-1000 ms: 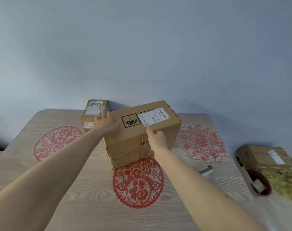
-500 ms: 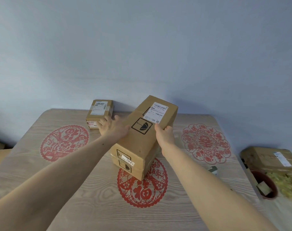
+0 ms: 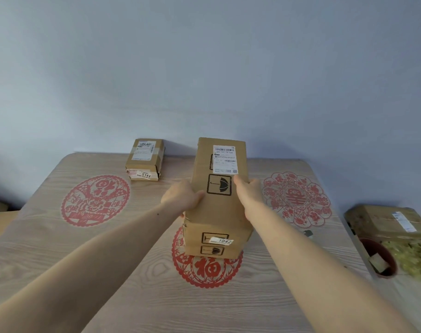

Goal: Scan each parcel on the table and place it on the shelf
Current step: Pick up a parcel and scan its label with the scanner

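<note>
A long cardboard parcel (image 3: 219, 212) lies lengthwise away from me at the table's middle, its white barcode label (image 3: 224, 159) facing up at the far end and a "1042" sticker on the near end. My left hand (image 3: 182, 197) grips its left side and my right hand (image 3: 249, 192) grips its right side. A smaller taped parcel (image 3: 146, 159) marked "5144" sits at the back left of the table. A dark scanner-like device (image 3: 308, 233) peeks out beside my right forearm, mostly hidden.
The wooden table (image 3: 84, 272) bears red paper-cut decals and ends at a blue wall. Off its right edge sit another labelled parcel (image 3: 384, 221), a dark red pot (image 3: 378, 258) and some greenery. A cardboard edge shows at far left.
Both hands have turned the big parcel from lying crosswise to pointing away from me, label at the far end. The camera view shifted slightly.
</note>
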